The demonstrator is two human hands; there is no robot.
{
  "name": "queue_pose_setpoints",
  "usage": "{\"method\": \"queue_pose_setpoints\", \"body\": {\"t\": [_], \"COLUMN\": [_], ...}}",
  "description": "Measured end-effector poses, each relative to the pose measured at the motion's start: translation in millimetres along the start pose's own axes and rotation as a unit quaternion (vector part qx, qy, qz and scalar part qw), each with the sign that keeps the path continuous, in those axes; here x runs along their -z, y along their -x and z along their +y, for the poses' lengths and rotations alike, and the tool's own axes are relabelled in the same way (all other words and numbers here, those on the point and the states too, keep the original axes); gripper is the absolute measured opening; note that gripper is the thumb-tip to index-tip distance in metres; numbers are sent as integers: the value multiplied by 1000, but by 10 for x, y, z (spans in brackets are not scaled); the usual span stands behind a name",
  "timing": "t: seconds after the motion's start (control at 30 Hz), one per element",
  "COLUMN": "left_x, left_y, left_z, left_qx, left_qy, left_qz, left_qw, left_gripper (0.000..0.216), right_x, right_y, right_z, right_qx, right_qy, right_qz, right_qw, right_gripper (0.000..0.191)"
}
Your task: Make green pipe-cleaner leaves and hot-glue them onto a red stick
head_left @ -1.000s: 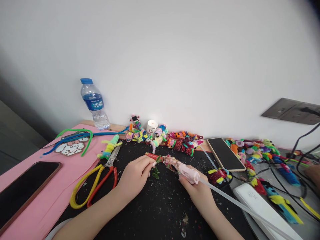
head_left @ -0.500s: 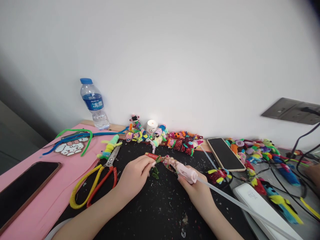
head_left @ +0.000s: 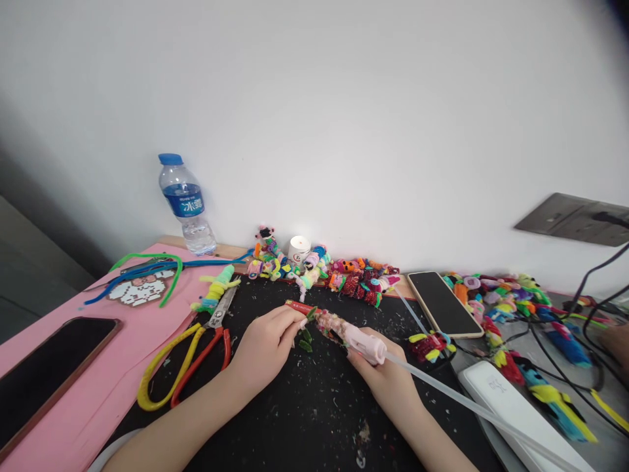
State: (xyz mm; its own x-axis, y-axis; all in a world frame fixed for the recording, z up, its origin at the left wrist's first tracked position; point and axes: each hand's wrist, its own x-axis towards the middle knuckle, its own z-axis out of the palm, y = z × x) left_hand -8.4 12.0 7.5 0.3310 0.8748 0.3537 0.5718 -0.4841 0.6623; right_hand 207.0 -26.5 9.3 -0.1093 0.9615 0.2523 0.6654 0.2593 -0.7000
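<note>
A pink hot glue gun (head_left: 363, 343) is in my right hand (head_left: 388, 373), whose fingers are wrapped round it. Colourful fuzz coats its front part, which points at my left fingertips. A long translucent glue stick (head_left: 457, 389) runs out of its back. My left hand (head_left: 263, 341) is closed in a pinch on a small fuzzy green piece (head_left: 310, 313), mostly hidden by the fingers. Just below those fingertips is another green piece (head_left: 305, 341). Behind the left fingers shows a red strip with pale lettering (head_left: 299, 306).
Yellow-and-red-handled scissors (head_left: 216, 321) lie left, beside a yellow-green pipe-cleaner figure (head_left: 215, 290). A water bottle (head_left: 187, 203) leans on the wall. Phones (head_left: 49, 367) (head_left: 445, 305), a white power bank (head_left: 515, 413), several pipe-cleaner figures (head_left: 356, 283) and black cables (head_left: 555, 367) surround the black mat (head_left: 314, 419).
The glue gun in my right hand has shifted slightly left, its front nearer my left fingertips. My left hand keeps its pinch in nearly the same place.
</note>
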Motion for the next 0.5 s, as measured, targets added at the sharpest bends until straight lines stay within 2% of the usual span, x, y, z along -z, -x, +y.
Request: {"method": "queue_pose_setpoints", "body": {"t": [0.17,0.37,0.5], "left_x": [-4,8,2], "left_y": [18,17,11], "left_z": [-1,34,21], "left_qx": [5,-5,2], "left_qy": [-2,10,5], "left_qz": [2,6,4], "left_qw": [1000,1000,1000], "left_gripper": [20,20,19], "right_x": [7,13,7], "right_y": [2,1,-7], "right_z": [12,-42,-9], "right_qx": [3,19,8], "right_qy": [1,-8,1], "right_qz": [39,-13,-1], "right_qw": [999,1000,1000], "right_gripper": [6,6,7]}}
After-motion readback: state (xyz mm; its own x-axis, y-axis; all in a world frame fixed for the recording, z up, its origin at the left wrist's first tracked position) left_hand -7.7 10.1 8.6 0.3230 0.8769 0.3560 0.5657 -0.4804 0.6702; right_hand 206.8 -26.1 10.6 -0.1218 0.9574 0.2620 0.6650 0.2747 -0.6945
